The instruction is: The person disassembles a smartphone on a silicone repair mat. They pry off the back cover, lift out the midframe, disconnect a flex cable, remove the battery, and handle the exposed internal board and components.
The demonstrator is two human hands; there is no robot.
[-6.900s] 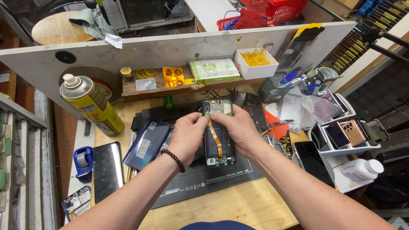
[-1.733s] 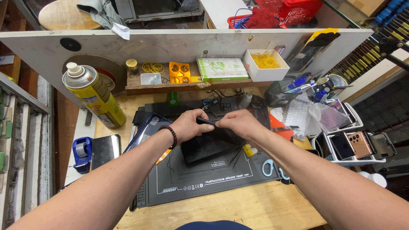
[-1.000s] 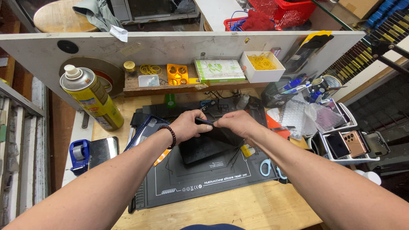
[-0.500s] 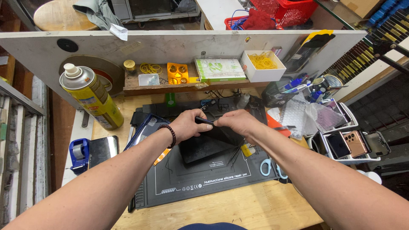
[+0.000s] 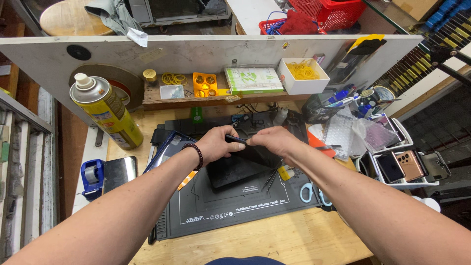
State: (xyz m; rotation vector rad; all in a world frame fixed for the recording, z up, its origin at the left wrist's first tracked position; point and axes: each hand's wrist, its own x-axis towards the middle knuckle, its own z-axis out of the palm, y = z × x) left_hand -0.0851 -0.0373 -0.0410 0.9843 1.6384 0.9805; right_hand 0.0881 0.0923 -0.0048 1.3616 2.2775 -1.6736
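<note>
Sitting on the wooden shelf (image 5: pixel 196 100) at the back of the counter (image 5: pixel 274 240), a white open box (image 5: pixel 303 76) held a heap of yellow rubber bands (image 5: pixel 304 71), and an orange tray (image 5: pixel 205 84) beside it carried small parts too tiny to make out. More yellow rubber bands (image 5: pixel 172 78) lay loose on the shelf to the left. At the right edge a white rack (image 5: pixel 407 182) held several phones (image 5: pixel 411 164) standing side by side, and a dark mesh cup (image 5: pixel 316 109) near it was stuffed with blue pens (image 5: pixel 343 95).

Both forearms reached forward from the bottom corners and met over the black silicone repair pad (image 5: pixel 235 208). The left hand (image 5: pixel 216 144), with a dark bead bracelet (image 5: pixel 197 154) on its wrist, was curled with thumb and fingers pinched on the upper edge of a dark flat phone (image 5: pixel 240 164). The right hand (image 5: pixel 274 141) was closed in the same way, knuckles up, gripping that edge just beside the left, so the two nearly touched. The phone rested tilted on the pad, its far edge raised under the fingers and its near edge down.

Tweezers (image 5: pixel 271 177) and a small yellow piece (image 5: pixel 285 172) lay just beside the phone under the right wrist, and blue-handled scissors (image 5: pixel 310 192) lay at the pad's right edge. A yellow spray can (image 5: pixel 105 112) stood upright far left, with a blue tape dispenser (image 5: pixel 92 175) nearer.
</note>
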